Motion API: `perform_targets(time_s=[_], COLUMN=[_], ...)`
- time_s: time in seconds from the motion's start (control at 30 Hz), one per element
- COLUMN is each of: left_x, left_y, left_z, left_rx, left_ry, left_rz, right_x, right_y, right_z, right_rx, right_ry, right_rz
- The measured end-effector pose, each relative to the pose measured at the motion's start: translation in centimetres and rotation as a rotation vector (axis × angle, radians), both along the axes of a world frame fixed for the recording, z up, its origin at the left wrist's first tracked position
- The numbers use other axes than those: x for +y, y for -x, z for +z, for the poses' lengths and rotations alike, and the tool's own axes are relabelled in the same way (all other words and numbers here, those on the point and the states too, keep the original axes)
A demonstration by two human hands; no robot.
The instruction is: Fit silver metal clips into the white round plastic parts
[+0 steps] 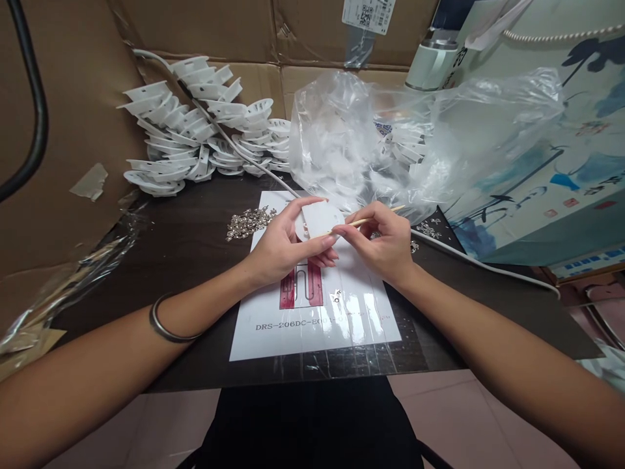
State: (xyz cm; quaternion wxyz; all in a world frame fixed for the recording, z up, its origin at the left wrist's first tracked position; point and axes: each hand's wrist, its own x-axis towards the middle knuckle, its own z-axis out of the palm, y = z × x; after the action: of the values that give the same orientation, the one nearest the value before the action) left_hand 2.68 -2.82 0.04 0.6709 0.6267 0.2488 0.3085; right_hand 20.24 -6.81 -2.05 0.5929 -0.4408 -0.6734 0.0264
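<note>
Over the middle of the table, my left hand (291, 244) is closed around a white plastic part (319, 218), thumb along its near edge and fingers behind and under it. My right hand (383, 241) pinches a thin, pale wooden stick (361, 223), whose tip meets the near right edge of the white part. What the tip touches is too small to make out. Below both hands lies a printed white sheet (312, 342) with a red picture and lettering. A few tiny metal pieces (336, 296) rest on the sheet.
A heap of small metal pieces (249, 223) lies left of the sheet, more metal pieces (430, 228) to the right. Stacked white plastic parts (170, 143) stand at the back left. Behind my hands is a clear plastic bag (336, 137); a white cable (488, 260) crosses the table (195, 365).
</note>
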Motion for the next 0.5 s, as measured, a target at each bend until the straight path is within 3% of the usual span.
perform_targets(time_s=[0.27, 0.5], left_x=[0.03, 0.2], left_y=[-0.05, 0.05], left_z=[-0.27, -0.59], left_rx=[0.016, 0.008], left_ry=[0.002, -0.083], left_rz=[0.022, 0.069], right_x=[-0.22, -0.28], right_y=[0.19, 0.61], right_z=[0.04, 0.52], right_rx=[0.058, 0.202], right_ry=[0.138, 0.389], right_rz=[-0.01, 0.067])
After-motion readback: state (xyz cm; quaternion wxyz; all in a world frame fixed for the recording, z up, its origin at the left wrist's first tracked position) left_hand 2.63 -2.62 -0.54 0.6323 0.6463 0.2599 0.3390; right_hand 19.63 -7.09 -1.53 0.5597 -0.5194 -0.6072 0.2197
